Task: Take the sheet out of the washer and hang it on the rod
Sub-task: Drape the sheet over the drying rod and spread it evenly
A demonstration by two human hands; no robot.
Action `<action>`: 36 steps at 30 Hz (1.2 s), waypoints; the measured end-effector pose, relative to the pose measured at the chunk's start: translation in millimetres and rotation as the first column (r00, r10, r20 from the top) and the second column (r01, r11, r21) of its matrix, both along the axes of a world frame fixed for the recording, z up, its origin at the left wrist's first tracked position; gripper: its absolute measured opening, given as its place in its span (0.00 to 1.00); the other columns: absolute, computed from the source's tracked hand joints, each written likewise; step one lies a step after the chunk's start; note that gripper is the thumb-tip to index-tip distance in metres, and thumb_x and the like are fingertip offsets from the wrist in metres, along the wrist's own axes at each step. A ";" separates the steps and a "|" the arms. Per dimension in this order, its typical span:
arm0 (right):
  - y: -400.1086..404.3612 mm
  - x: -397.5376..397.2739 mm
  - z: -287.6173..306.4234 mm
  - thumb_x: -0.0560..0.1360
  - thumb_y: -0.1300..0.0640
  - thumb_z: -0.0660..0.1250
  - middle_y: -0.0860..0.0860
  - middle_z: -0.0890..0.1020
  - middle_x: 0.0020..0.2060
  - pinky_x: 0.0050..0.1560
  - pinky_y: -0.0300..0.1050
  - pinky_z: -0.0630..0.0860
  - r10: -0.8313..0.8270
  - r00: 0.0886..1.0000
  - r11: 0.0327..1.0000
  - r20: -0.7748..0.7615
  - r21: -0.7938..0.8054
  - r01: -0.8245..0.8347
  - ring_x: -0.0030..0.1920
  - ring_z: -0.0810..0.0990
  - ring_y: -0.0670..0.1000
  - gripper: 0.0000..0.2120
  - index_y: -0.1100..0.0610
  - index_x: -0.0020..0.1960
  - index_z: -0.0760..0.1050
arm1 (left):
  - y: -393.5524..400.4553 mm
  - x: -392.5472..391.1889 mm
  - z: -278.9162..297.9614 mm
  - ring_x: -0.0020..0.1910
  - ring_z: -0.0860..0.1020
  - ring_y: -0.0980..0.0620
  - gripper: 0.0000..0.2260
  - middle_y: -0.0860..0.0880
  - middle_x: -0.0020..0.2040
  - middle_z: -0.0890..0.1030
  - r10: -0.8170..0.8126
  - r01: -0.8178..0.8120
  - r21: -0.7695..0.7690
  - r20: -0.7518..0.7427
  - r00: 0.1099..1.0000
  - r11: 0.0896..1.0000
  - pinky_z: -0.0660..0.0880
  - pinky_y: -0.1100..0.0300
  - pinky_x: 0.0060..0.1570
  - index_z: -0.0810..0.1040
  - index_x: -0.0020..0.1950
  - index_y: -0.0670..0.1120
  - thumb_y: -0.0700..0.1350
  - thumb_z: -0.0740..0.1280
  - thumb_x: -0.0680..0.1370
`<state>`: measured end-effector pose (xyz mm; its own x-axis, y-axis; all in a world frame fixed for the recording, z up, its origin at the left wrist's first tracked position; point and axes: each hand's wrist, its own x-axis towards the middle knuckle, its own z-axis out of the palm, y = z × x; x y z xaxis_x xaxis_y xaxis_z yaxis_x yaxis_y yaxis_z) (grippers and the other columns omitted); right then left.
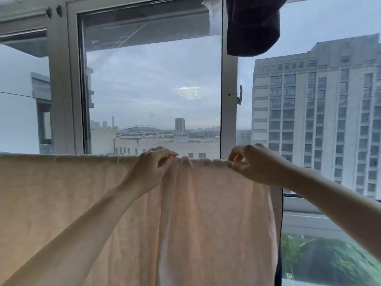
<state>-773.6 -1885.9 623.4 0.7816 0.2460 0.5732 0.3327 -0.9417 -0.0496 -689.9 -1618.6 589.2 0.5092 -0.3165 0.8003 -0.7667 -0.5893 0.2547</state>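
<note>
Sheet (pixel 61 203) is already up: pale peach cloth draped over the rod, which is hidden under the top fold, so you only see the folded edge running level across the lower part of the window frame (pixel 225 100). Left of your hands it hangs flat; between your hands it's bunched into vertical pleats, and its right edge falls just right of the frame's centre post. Your left hand (pixel 153 167) pinches the top fold at the bunch, thumb and fingers curled over the edge. Your right hand (pixel 252 164) pinches the same fold a little further right, fingertips closed on the cloth. Handling, as I judge it: soft, limp, no stiffness at all, so it follows whatever you pull and folds wherever you let go. Probably damp, so heavier than it looks, and it likely drags on the rod rather than sliding freely. Not fragile. Grip at the top fold, right on the rod line, and spread the pleats sideways in short pulls; tugging low on the hanging part would likely drag one side down and off. Dark garment (pixel 252 25) hangs above the frame's post, well clear of the sheet.
</note>
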 end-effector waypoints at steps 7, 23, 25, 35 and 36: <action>36.9 30.2 3.0 0.77 0.46 0.63 0.48 0.83 0.48 0.45 0.49 0.81 0.114 0.993 0.993 0.012 -0.030 -0.114 0.42 0.82 0.46 0.11 0.51 0.54 0.77 | 40.0 21.5 3.8 0.55 0.77 0.60 0.10 0.58 0.53 0.81 0.082 -0.085 -0.026 -0.086 0.993 0.996 0.71 0.65 0.56 0.81 0.57 0.50 0.44 0.63 0.80; 137.3 75.5 3.1 0.80 0.51 0.59 0.51 0.79 0.37 0.39 0.52 0.80 0.054 0.993 0.994 0.105 -0.103 -0.043 0.34 0.79 0.51 0.09 0.55 0.47 0.72 | 108.2 54.4 9.7 0.47 0.79 0.63 0.06 0.57 0.42 0.83 0.034 -0.033 -0.061 0.014 0.999 0.998 0.71 0.75 0.47 0.84 0.48 0.47 0.40 0.68 0.77; 145.0 73.9 4.7 0.80 0.52 0.59 0.50 0.79 0.36 0.37 0.49 0.80 0.005 0.995 0.992 0.095 -0.124 0.007 0.33 0.79 0.49 0.08 0.56 0.46 0.72 | 117.0 62.5 8.4 0.44 0.79 0.63 0.06 0.57 0.42 0.83 0.034 -0.032 -0.037 0.055 0.998 0.999 0.70 0.75 0.46 0.83 0.48 0.48 0.41 0.67 0.77; 196.0 89.8 14.2 0.79 0.56 0.62 0.51 0.81 0.36 0.39 0.51 0.81 -0.108 0.982 0.991 0.153 0.098 0.094 0.35 0.81 0.50 0.07 0.58 0.46 0.75 | 193.8 110.1 13.1 0.40 0.76 0.57 0.05 0.54 0.38 0.80 0.025 -0.013 -0.149 0.084 0.996 0.989 0.65 0.78 0.41 0.79 0.44 0.46 0.39 0.65 0.78; 201.4 91.4 12.8 0.79 0.57 0.63 0.51 0.81 0.38 0.41 0.51 0.81 -0.101 0.988 0.991 0.117 0.101 0.090 0.37 0.81 0.50 0.06 0.58 0.47 0.76 | 201.8 112.8 11.3 0.40 0.76 0.57 0.06 0.55 0.38 0.80 0.026 -0.016 -0.142 0.069 0.997 0.990 0.65 0.78 0.41 0.79 0.44 0.47 0.39 0.65 0.78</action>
<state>-682.2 -1684.5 636.2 0.7220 0.1134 0.6825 0.2504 -0.9624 -0.1050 -577.0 -1416.9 600.5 0.4557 -0.1876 0.8701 -0.7732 -0.5677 0.2826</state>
